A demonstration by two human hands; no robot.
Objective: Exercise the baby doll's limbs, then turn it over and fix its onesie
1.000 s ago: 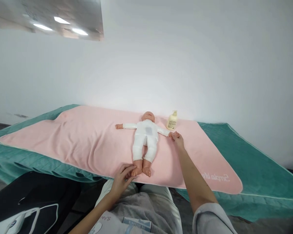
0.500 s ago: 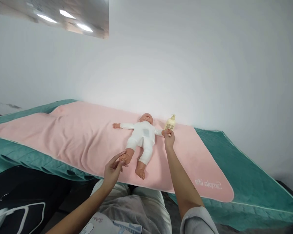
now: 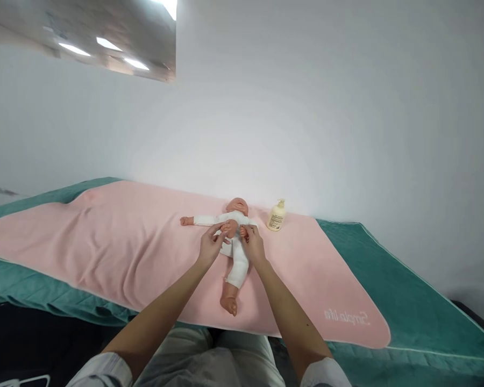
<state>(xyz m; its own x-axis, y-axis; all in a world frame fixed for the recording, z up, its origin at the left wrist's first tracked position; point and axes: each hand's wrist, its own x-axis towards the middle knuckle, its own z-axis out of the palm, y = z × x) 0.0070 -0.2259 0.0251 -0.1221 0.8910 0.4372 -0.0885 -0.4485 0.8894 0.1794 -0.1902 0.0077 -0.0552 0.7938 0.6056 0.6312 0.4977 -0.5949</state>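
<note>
A baby doll (image 3: 239,263) with a white cloth body lies on its back on a pink blanket (image 3: 306,269), head toward the wall. My left hand (image 3: 212,244) grips one foot of the doll, with that leg folded up over the belly. Closed on the doll's hand is my right hand (image 3: 253,244), which holds that arm bent in over the chest. Both of my hands are close together above the torso. The doll's other leg lies straight toward me, and its other arm stretches out to the left.
A pale yellow pump bottle (image 3: 276,216) stands on the blanket right of the doll's head. Under the blanket is a green quilted cover (image 3: 391,274). A white wall (image 3: 306,107) rises behind. Something black (image 3: 36,344) is at the lower left.
My left hand has lifted the doll's foot up and over its belly. My right hand has brought the doll's hand inward from the side to the chest. The view has shifted slightly.
</note>
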